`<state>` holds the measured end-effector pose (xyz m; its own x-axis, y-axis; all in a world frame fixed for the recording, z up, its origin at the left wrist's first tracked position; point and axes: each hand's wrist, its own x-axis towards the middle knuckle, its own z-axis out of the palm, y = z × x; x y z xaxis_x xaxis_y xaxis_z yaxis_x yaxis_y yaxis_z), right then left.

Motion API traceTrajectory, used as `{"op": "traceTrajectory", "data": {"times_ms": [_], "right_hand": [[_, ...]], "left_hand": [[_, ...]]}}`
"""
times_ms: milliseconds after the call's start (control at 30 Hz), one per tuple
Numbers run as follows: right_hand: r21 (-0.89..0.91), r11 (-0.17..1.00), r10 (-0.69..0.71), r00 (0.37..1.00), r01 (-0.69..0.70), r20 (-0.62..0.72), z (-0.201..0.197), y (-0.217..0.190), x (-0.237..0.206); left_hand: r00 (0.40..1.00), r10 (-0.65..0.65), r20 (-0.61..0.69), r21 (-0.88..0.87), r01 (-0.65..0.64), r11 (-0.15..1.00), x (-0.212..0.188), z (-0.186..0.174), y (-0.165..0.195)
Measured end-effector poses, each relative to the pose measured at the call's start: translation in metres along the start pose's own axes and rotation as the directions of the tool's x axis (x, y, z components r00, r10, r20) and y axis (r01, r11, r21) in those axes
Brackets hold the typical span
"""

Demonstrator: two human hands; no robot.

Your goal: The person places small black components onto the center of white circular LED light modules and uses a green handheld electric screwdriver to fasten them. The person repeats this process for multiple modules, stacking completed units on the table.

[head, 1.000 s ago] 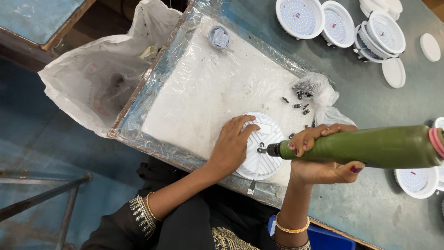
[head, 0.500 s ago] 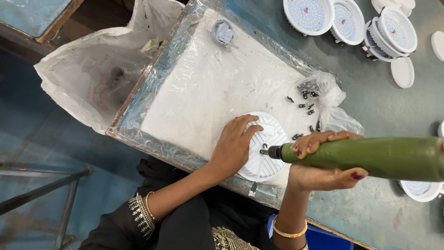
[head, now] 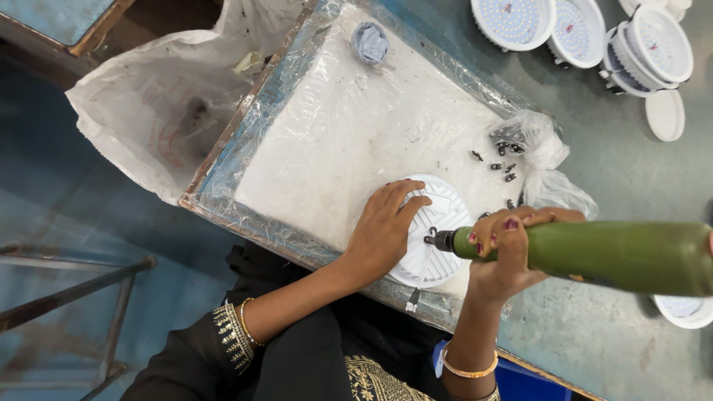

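Observation:
A round white lamp housing (head: 438,223) with ribbed fins lies back-up on a white pad wrapped in clear film (head: 349,126). My left hand (head: 382,234) presses flat on the housing's left side and holds it still. My right hand (head: 505,256) grips a thick green electric screwdriver (head: 616,256), whose dark tip touches the middle of the housing. Several small black screws (head: 501,160) lie loose on the pad just beyond the housing, beside crumpled clear plastic (head: 546,160).
A white plastic bag (head: 148,111) hangs open off the pad's left edge. Several finished round white lamps (head: 579,30) and a white disc (head: 665,115) sit on the grey-green table at top right. Another lamp (head: 687,312) lies under the screwdriver. A small grey roll (head: 370,42) rests on the pad's far end.
The view has drifted slightly, and the screwdriver tip has stayed on the housing. Both hands keep their hold.

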<state>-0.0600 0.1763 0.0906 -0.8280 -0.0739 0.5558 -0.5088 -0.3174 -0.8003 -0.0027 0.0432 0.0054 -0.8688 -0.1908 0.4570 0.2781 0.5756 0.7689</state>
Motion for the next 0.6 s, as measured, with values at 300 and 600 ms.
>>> {"op": "traceTrajectory", "data": {"times_ms": [300,600], "right_hand": [[0.079,0.997,-0.003,1.000,0.003,-0.004,-0.018,-0.012,0.011],[0.044,0.999,0.014,1.000,-0.013,-0.019,-0.019,-0.011,0.006]], "left_hand": [[1.000,-0.007,0.005,0.010,0.007,1.000,-0.002,0.002,0.000],[1.000,-0.018,0.026,0.002,0.018,1.000,0.000,0.002,0.002]]}}
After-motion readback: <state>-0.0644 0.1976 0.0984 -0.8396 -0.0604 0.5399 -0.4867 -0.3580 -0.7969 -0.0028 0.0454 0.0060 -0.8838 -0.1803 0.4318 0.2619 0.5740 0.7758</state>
